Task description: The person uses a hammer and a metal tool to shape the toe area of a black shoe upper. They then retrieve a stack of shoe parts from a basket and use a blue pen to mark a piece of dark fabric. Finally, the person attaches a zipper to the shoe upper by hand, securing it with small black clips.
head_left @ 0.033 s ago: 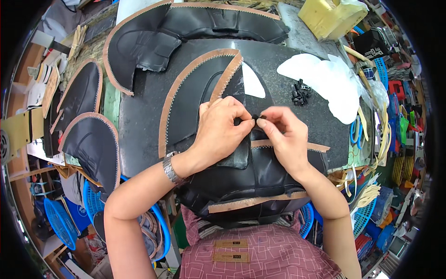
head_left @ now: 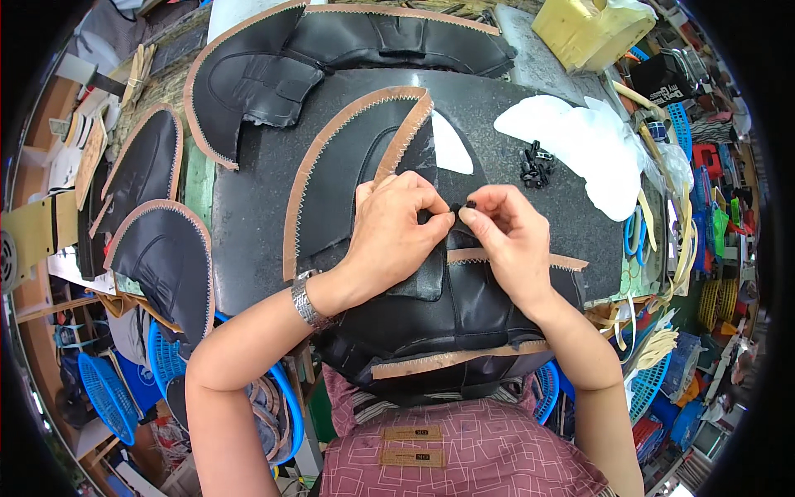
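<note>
My left hand (head_left: 399, 225), with a metal watch on its wrist, is closed in a pinch at the edge of a black leather shoe upper (head_left: 331, 195) trimmed with a brown zigzag-stitched strip. A tiny dark bit shows at its fingertips. Just beside it, my right hand (head_left: 513, 236) pinches a small black piece (head_left: 471, 204), too small to name, between thumb and forefinger. Both sets of fingertips nearly meet over the upper. A second black piece with brown trim (head_left: 497, 311) lies under my hands, toward my lap. Part of what the left fingers grip is hidden.
A pile of small black parts (head_left: 537, 165) lies right of the hands, beside white sheet pieces (head_left: 571, 141). More black uppers (head_left: 273, 83) rest at the far side and left edge. A yellow block (head_left: 592, 33) stands far right; blue baskets (head_left: 108, 398) flank the table below.
My right fingers have shifted slightly, and the small black piece now shows above their tips. My left hand has stayed in place.
</note>
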`<state>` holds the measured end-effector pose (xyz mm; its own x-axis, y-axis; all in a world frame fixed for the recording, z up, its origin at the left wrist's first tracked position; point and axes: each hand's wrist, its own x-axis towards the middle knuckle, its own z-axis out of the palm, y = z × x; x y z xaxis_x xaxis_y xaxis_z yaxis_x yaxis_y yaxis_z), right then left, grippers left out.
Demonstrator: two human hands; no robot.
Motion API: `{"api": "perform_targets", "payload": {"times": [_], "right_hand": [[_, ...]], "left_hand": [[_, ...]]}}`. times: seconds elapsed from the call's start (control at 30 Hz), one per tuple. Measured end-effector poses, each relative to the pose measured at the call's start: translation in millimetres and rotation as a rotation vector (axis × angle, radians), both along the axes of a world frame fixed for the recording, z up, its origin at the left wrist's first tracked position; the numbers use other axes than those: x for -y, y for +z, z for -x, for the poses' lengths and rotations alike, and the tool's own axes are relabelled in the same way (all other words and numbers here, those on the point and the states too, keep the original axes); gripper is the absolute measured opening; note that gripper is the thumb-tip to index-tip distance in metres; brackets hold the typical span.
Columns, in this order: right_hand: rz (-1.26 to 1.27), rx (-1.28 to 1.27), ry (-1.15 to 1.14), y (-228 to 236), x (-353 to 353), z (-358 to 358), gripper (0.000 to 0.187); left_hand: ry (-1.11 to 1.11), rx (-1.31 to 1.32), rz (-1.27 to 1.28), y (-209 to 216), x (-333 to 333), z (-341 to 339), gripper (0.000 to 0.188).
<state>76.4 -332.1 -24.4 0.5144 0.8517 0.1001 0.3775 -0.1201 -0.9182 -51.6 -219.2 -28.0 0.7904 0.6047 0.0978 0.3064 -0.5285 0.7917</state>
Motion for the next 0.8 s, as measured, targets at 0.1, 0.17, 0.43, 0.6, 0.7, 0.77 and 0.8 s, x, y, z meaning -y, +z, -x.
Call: {"api": "perform_targets", "payload": {"times": [0.1,0.17,0.43,0.6,0.7,0.77,0.8], "right_hand": [[0.058,-0.124,-0.014,4,-2,1,0.017],[0.077,-0.191,0.011,5,-3,-1,0.017],[0.144,-0.499,0.074,8,-12,-11,0.022],[0.166,-0.405,0.09,12,-9,-7,0.021],[0.202,-0.421,0.062,14,-8,-7,0.019],[0.214,-0.533,0.031,13,-11,-10,0.018],[0.225,-0.487,0.057,13,-10,-11,0.019]], "left_hand": [[0.0,-0.005,-0.013,1,0,1,0.01],[-0.009,-0.009,0.006,1,0,1,0.009],[-0.045,0.018,0.087,3,-3,4,0.009],[-0.013,0.024,0.063,1,1,4,0.009],[0.0,0.03,0.014,0,3,4,0.009],[-0.006,0.042,-0.006,0,3,4,0.009],[-0.011,0.047,-0.007,0,4,4,0.009]]}}
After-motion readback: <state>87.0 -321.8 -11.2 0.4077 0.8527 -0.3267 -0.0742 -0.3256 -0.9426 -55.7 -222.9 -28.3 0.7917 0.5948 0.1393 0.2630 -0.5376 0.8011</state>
